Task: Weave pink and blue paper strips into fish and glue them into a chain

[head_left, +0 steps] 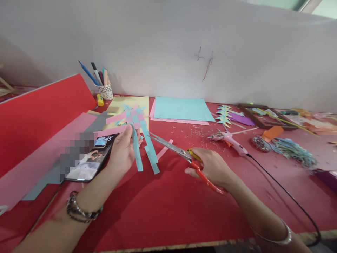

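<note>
Nearest: L forearm [60, 219] w/ dark beaded bracelet [81, 211]. L hand [122, 149] nearly closed, pinching woven pink-and-blue paper strips [134, 117] above red tabletop [168, 214]. R hand [212, 163] curled round orange-and-yellow-handled scissors [179, 150], tips near dangling blue tail [149, 138]. Poss. trouble: wrong tail nicked b/c they hang close; weave may loosen if L pinch slackens.

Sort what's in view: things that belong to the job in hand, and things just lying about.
Seemingly part of the job:
- woven pink-and-blue paper strips, in the left hand
- scissors, in the right hand

Apparently just lying about:
- phone
- pen cup
- glue gun, unheld
</note>
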### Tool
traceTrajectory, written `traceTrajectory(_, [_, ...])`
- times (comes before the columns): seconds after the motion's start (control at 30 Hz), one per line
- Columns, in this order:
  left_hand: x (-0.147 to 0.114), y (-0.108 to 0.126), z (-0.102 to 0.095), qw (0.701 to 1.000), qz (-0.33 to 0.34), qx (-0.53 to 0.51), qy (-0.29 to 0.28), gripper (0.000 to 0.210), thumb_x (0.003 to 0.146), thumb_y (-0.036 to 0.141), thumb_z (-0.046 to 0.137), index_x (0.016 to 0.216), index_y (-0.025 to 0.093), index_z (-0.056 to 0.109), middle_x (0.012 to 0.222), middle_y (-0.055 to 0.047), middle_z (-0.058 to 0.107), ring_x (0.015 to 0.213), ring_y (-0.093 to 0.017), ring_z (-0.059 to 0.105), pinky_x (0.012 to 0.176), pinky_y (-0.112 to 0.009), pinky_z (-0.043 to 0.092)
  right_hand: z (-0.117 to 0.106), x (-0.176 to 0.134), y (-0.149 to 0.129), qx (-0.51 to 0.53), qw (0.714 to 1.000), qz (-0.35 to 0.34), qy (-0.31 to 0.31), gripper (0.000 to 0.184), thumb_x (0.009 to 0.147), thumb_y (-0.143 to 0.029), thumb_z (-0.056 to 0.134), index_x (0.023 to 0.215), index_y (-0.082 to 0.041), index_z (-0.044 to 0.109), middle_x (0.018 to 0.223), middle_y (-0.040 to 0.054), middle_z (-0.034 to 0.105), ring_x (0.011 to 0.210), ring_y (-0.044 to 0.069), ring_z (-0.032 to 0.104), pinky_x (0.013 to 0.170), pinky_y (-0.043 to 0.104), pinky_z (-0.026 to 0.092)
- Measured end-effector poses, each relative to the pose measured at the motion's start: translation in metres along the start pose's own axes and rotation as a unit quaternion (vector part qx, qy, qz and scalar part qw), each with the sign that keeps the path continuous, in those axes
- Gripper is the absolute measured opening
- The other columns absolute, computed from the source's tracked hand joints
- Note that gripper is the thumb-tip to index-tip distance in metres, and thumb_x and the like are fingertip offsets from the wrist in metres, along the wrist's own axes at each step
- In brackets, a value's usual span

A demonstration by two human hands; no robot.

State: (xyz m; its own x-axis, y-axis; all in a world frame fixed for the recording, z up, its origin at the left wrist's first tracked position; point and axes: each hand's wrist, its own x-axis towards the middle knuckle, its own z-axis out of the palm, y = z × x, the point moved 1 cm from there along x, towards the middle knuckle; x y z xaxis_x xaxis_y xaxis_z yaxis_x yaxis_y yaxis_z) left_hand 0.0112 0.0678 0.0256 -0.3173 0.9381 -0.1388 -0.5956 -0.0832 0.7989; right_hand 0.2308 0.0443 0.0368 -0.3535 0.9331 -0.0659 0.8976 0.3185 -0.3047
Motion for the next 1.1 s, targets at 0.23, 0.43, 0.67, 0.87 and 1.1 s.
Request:
traceTrajectory(0.23, [-0.0007, -0.0009, 0.0029, 1.000, -0.010, 0.020, 0.014, 0.022, 0.072, 0.028, 0.063, 0.053, 0.019, 0.055, 0.052, 0.002, 0.053, 0.046, -0.008, 0.047, 0.044, -0.020, 0.041, 0.0005, 0.0007, -0.0022, -0.013, 1.000, -0.004, -0.011, 0.037, 0.067, -0.052, 0.055, 0.061, -0.020, 0.038, 0.058, -0.0031, 0.042, 0.050, 0.009, 0.033, 0.048, 0.022, 0.018])
traceTrajectory(0.43, [-0.0026, -0.0041, 0.0020, 0.999, -0.034, 0.012, -0.039, 0.026, 0.063, 0.037, 0.070, 0.056, 0.017, 0.056, 0.051, 0.005, 0.053, 0.043, -0.005, 0.045, 0.044, -0.017, 0.040, -0.0005, 0.0010, -0.0008, -0.006, 1.000, -0.004, -0.020, 0.041, 0.068, -0.056, 0.052, 0.060, -0.020, 0.035, 0.057, -0.0036, 0.041, 0.049, 0.009, 0.031, 0.048, 0.022, 0.017])
traceTrajectory(0.67, [-0.0031, -0.0031, 0.0022, 0.997, -0.006, 0.026, -0.067, 0.025, 0.068, 0.035, 0.067, 0.054, 0.018, 0.056, 0.050, 0.004, 0.052, 0.045, -0.006, 0.046, 0.046, -0.018, 0.041, -0.0004, -0.0007, 0.0002, 0.009, 0.999, -0.012, -0.031, 0.041, 0.067, -0.056, 0.054, 0.060, -0.020, 0.035, 0.056, -0.0043, 0.041, 0.049, 0.009, 0.030, 0.049, 0.022, 0.016])
traceTrajectory(0.87, [-0.0009, -0.0059, -0.0008, 0.997, 0.020, 0.034, -0.071, 0.023, 0.067, 0.035, 0.068, 0.054, 0.020, 0.057, 0.050, 0.002, 0.052, 0.048, -0.010, 0.047, 0.047, -0.022, 0.042, 0.0000, -0.0009, 0.0000, 0.012, 0.999, -0.018, -0.031, 0.039, 0.067, -0.053, 0.055, 0.060, -0.020, 0.035, 0.056, -0.0043, 0.040, 0.049, 0.008, 0.030, 0.048, 0.022, 0.016])
traceTrajectory(1.1, [-0.0010, -0.0072, -0.0013, 0.994, 0.013, 0.027, -0.103, 0.024, 0.065, 0.036, 0.068, 0.054, 0.018, 0.056, 0.050, 0.003, 0.051, 0.047, -0.008, 0.045, 0.046, -0.020, 0.041, -0.0017, 0.0000, 0.0018, 0.009, 0.999, -0.020, -0.029, 0.045, 0.068, -0.060, 0.047, 0.058, -0.020, 0.029, 0.054, -0.0043, 0.038, 0.048, 0.008, 0.027, 0.048, 0.022, 0.017])
